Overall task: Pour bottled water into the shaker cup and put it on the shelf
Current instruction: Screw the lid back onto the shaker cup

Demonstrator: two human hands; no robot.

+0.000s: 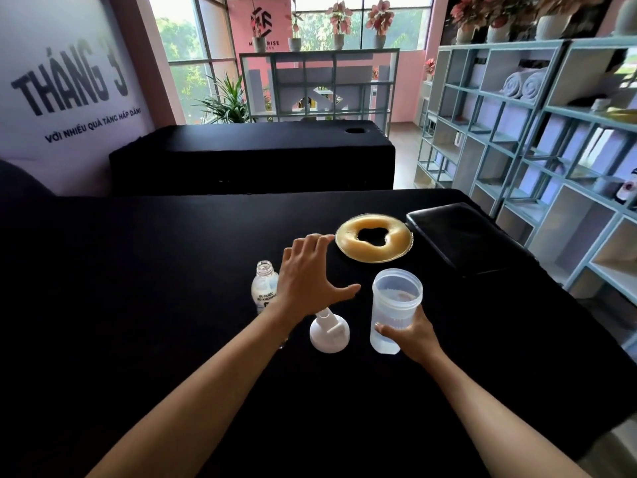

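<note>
A clear shaker cup (395, 298) stands without its lid on the black table (138, 270), with water in its lower part. My right hand (412, 334) grips the cup near its base. The cup's white lid (329, 332) lies on the table to its left. An uncapped water bottle (263, 286) stands further left, partly hidden by my left hand (310, 277). That hand hovers spread open just right of the bottle and above the lid, holding nothing.
A yellow ring-shaped cushion (374, 240) lies behind the cup, and a black rectangular pad (462, 236) sits to its right. A light blue shelf unit (537, 139) with rolled towels stands along the right. Another black table (251, 157) is beyond.
</note>
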